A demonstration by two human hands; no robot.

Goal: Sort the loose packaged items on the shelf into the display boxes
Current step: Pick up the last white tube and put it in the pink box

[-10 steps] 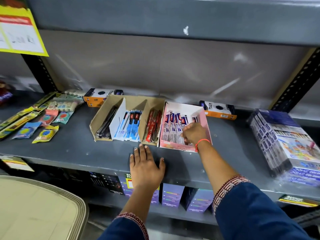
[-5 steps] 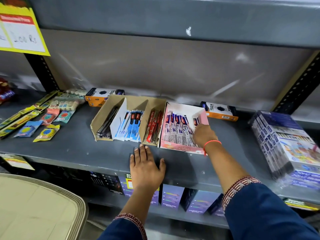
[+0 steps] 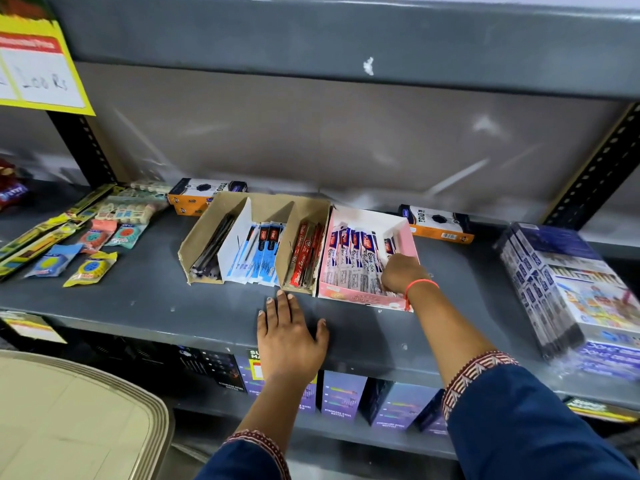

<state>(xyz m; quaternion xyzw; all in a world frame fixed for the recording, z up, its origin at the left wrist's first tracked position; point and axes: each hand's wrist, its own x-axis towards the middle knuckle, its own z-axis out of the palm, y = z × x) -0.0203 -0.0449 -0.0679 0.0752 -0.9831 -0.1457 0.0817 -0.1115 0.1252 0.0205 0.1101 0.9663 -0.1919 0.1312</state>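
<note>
Right hand [image 3: 401, 273] now sits low in the near right corner of the pink-and-white cardboard display box [image 3: 407, 237]; half a second ago it was higher, at the box's right wall. Fingers curl down among the white-and-blue packaged pens [image 3: 349, 263]; whether they pinch a pack or just press the row flat, cannot tell. The row looks squared up against the box's left wall, so this box reads as nearly settled.

Left hand [image 3: 289, 336] unchanged: flat, fingers spread, holding nothing, on the grey metal shelf [image 3: 145, 299] just in front of the pink box's left neighbour, the brown cardboard divided box [image 3: 204, 240], which holds dark, blue and red pen packs.

Well left of the pink box, loose bright sachets and strips [image 3: 86, 233] lie unsorted. Judgement: the bulk of the sorting remains there.
</note>
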